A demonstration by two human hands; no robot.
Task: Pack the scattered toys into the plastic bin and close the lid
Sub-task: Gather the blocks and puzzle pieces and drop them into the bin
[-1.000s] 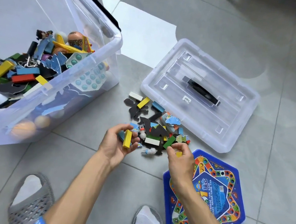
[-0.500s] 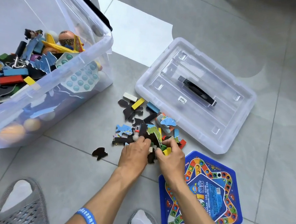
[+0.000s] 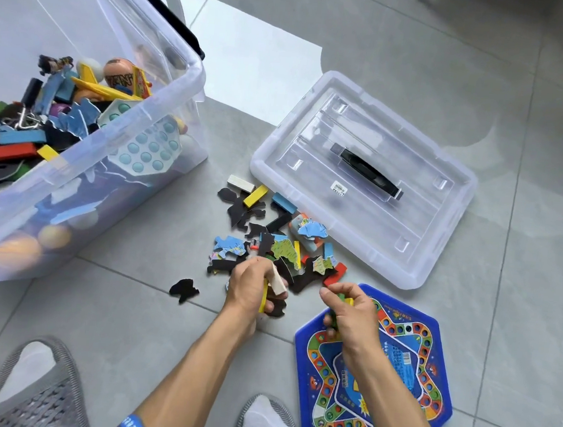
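bin [image 3: 164,126] on floor, part full of toys | lid [image 3: 409,225] flat beside it, off | game board [image 3: 429,375] near right foot | toy pile [image 3: 270,243] between bin and lid | left hand [image 3: 252,286] gripping blocks [image 3: 275,283] | right hand [image 3: 353,313] clenched on small pieces
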